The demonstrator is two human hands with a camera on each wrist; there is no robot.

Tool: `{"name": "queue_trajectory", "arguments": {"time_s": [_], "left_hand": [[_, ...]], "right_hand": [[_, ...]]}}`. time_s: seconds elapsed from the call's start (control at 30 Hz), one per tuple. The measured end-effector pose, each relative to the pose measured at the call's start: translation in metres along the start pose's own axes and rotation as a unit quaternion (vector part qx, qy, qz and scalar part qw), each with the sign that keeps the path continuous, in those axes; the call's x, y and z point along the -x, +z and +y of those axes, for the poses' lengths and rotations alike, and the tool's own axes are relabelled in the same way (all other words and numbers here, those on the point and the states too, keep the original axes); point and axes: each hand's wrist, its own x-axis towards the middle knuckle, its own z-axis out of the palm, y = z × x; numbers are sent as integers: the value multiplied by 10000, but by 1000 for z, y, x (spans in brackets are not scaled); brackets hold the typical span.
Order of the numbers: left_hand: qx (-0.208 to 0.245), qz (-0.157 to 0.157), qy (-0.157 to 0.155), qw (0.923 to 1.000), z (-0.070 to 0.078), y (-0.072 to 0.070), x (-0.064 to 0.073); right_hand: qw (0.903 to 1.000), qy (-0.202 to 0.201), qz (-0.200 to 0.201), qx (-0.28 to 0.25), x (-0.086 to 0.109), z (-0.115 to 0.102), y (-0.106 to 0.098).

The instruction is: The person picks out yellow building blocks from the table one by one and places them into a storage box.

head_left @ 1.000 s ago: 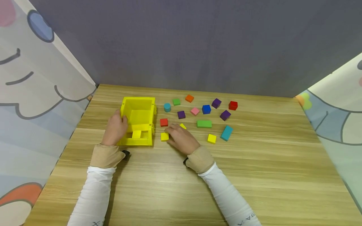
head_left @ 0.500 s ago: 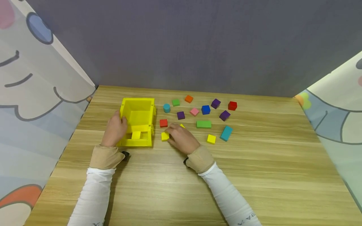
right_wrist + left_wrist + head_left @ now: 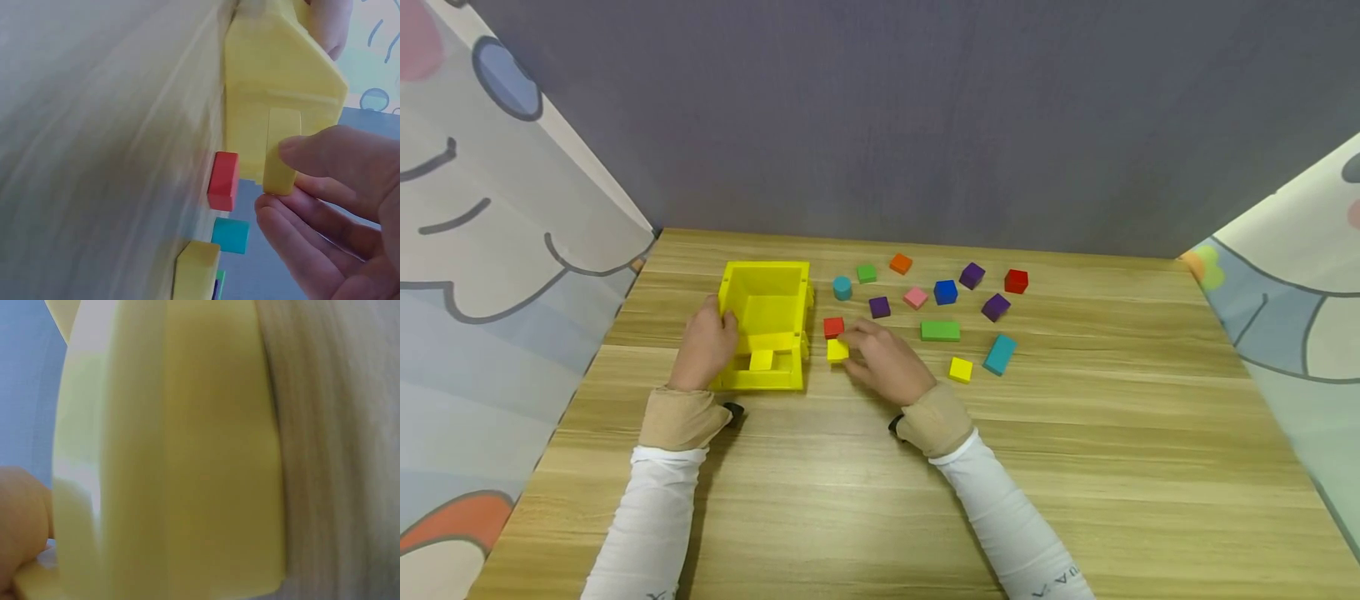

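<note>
My left hand [image 3: 704,343] holds the left wall of a yellow open-topped bin [image 3: 806,307]; in the left wrist view the bin's wall [image 3: 212,450] fills most of the picture. A yellow square piece [image 3: 762,360] lies at the bin's near end. Right of the bin, my right hand [image 3: 889,362] pinches a yellow block [image 3: 282,156] between thumb and fingers. In the right wrist view that block is raised off the table. A red block [image 3: 833,327] lies just beyond it. Another yellow block [image 3: 197,272] rests on the table, hidden in the head view.
Several blocks spread to the right on the wooden table [image 3: 1112,417]: a teal cylinder [image 3: 842,288], a long green block [image 3: 940,332], a blue cube [image 3: 946,292], a teal block [image 3: 1000,355] and a yellow one [image 3: 960,370]. A grey panel [image 3: 925,125] stands behind.
My right hand has lifted the yellow block from the table and moved it slightly away from me, nearer the red block in the head view. The left hand and bin stay put.
</note>
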Motion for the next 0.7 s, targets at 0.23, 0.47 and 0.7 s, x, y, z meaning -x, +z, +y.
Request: {"name": "queue_trajectory", "arguments": {"time_s": [0.23,0.47,0.7], "left_hand": [[-31,-33,-20,10000,-1,0,-1],[-20,12,-23,10000,-4,2,-1],[-28,23,-52,10000,-3,2,0]], "right_hand": [[9993,170,170,-283,0,-5,-5],[9982,286,268,-454,-2,-12,-9],[9969,150,476,-605,-6,-20,-14]]}}
